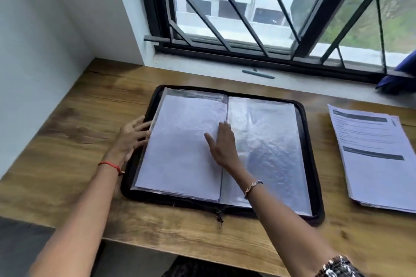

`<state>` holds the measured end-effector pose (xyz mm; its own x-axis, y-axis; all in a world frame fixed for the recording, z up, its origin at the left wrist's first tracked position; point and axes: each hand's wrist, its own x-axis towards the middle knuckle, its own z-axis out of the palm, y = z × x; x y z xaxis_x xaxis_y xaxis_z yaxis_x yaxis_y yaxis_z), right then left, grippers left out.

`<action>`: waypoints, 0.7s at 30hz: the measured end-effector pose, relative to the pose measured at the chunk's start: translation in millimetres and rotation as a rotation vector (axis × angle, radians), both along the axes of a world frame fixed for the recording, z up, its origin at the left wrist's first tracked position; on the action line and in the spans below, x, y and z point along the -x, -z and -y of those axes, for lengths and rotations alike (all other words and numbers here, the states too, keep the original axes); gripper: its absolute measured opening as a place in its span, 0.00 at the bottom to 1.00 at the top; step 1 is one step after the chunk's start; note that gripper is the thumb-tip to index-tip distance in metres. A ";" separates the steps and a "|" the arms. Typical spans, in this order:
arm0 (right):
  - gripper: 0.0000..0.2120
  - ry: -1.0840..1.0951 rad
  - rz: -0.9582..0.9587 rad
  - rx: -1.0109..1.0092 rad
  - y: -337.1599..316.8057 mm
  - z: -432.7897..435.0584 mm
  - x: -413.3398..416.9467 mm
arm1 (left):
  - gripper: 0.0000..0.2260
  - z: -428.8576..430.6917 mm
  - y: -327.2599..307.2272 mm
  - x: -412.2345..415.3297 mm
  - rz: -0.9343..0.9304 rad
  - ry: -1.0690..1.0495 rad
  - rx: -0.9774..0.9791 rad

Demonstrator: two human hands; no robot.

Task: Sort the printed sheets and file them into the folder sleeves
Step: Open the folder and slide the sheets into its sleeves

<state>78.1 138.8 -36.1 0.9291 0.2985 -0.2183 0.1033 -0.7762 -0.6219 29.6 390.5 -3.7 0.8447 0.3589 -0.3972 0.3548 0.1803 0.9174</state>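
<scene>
Black zippered folder [180, 203]: one clear plastic sleeve [180, 141] filled, flat right hand [222, 146] pressing it, straight-fingered left hand [132, 137] steadying; white printed stack [373, 159] waiting.

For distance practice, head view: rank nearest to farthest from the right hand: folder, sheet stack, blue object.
1. Open black zip folder, under the right hand.
2. White printed-sheet stack, right on desk.
3. Blue object, far-right sill.

A black zip folder [157, 199] lies open and flat. Its nine o'clock sleeve [146, 141] holds a white sheet [180, 153]; the three o'clock sleeve [270, 146] shows crinkled clear plastic. A slightly fanned stack [376, 159] of printed sheets lies apart at the folder's three o'clock.
</scene>
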 end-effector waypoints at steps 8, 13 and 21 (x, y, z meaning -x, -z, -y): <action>0.49 0.013 0.188 0.375 16.8 -25.8 8.1 | 0.21 41.9 25.6 -22.5 -0.051 0.017 -0.746; 0.47 0.064 0.154 0.330 16.9 -39.8 7.7 | 0.23 38.3 41.3 -14.6 -0.123 0.086 -0.886; 0.44 -0.025 0.191 0.227 20.8 -57.4 11.7 | 0.24 47.2 46.5 -17.9 -0.123 0.119 -1.060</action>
<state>66.4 196.2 -56.9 0.9529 0.2850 -0.1040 0.2222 -0.8890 -0.4003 47.5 343.2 -50.1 0.8724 0.4884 -0.0167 0.4183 -0.7286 0.5423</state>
